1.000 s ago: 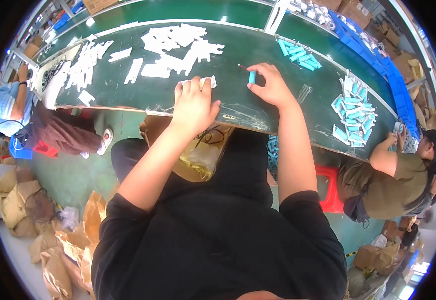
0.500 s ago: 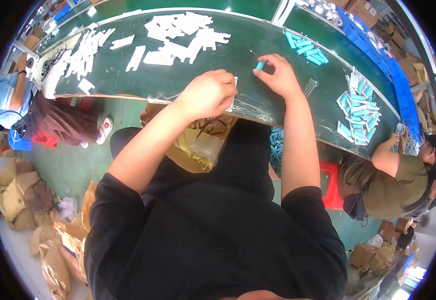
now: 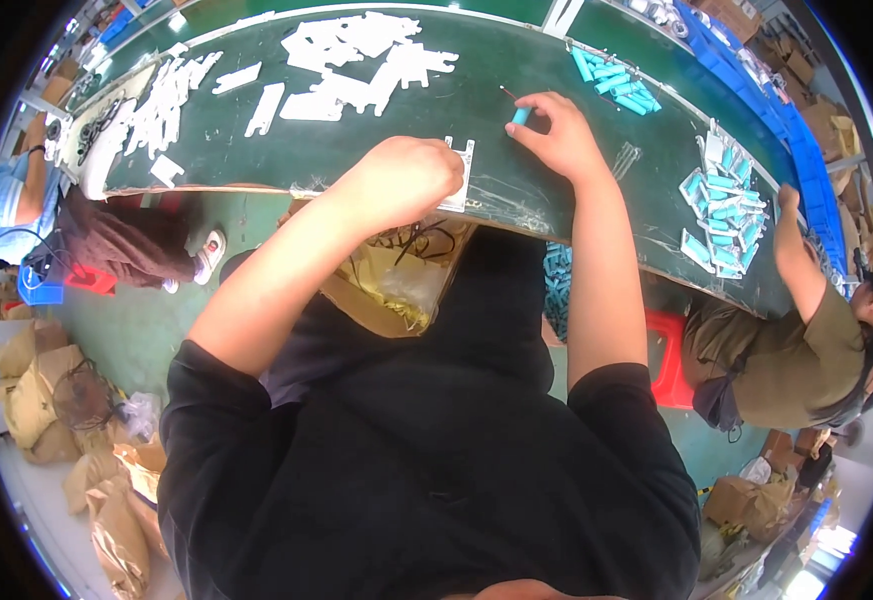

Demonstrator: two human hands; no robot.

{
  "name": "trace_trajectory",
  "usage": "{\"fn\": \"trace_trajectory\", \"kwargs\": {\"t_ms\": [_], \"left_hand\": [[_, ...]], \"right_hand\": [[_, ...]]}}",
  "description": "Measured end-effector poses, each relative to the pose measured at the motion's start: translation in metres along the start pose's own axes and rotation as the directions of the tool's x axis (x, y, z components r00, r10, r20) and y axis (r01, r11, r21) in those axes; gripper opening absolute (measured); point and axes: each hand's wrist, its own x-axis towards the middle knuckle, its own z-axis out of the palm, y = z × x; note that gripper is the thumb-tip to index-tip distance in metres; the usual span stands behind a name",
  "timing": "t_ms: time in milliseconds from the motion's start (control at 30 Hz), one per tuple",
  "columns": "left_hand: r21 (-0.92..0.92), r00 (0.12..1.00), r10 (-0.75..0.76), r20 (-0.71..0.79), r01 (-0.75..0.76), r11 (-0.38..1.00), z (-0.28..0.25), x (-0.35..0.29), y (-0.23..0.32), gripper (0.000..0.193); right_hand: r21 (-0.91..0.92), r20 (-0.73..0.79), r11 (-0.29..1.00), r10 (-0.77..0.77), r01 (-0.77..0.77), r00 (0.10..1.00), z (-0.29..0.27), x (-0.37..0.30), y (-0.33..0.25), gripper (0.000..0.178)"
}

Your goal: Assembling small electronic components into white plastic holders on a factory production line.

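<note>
My left hand [image 3: 407,178] is closed at the near edge of the table, fingers curled over the left side of a white plastic frame [image 3: 466,176]. The hand hides part of this flat, slotted piece, along with my fingertips. To the right and a little farther away, my right hand [image 3: 559,135] pinches a small light-blue cylindrical battery [image 3: 521,116] between thumb and fingers. A thin lead sticks out from the battery's far end. The battery is held apart from the frame.
White plastic frames [image 3: 352,50] lie heaped at the far middle, more at left. Loose blue batteries [image 3: 617,80] lie far right; frames holding batteries [image 3: 725,215] are piled nearer. Co-workers sit at both sides. An open carton [image 3: 387,290] stands below the table edge.
My left hand has shifted slightly left, uncovering more of the white frame. My right hand still holds the battery, nearly in place. The right-hand co-worker's arm has reached farther out.
</note>
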Motion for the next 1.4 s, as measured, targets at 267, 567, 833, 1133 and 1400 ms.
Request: {"fn": "trace_trajectory", "kwargs": {"t_ms": [267, 567, 833, 1133, 1400], "left_hand": [[0.086, 0.993, 0.113, 0.035, -0.115, 0.990, -0.002, 0.008, -0.001, 0.009], [-0.218, 0.997, 0.076, -0.007, -0.076, 0.973, 0.007, 0.008, -0.021, 0.012], [-0.016, 0.996, 0.079, 0.038, -0.079, 0.997, -0.005, 0.012, -0.003, 0.008], [0.023, 0.986, 0.164, 0.008, -0.165, 0.986, 0.003, 0.016, -0.010, 0.011], [-0.118, 0.978, -0.009, -0.207, -0.016, 0.993, 0.033, 0.010, -0.016, 0.015]], "right_hand": [[-0.011, 0.005, 1.000, 0.013, -0.013, 1.000, 0.000, -0.001, 0.000, 0.042], [-0.013, 0.006, 1.000, 0.027, -0.027, 1.000, 0.000, 0.000, 0.000, 0.042], [0.015, 0.033, 0.999, 0.029, -0.029, 0.999, -0.001, 0.001, -0.001, 0.042], [-0.029, 0.025, 0.999, 0.041, -0.041, 0.999, -0.002, -0.001, -0.001, 0.044], [0.000, 0.031, 0.998, 0.055, -0.056, 0.998, -0.001, 0.000, -0.001, 0.044]]}}
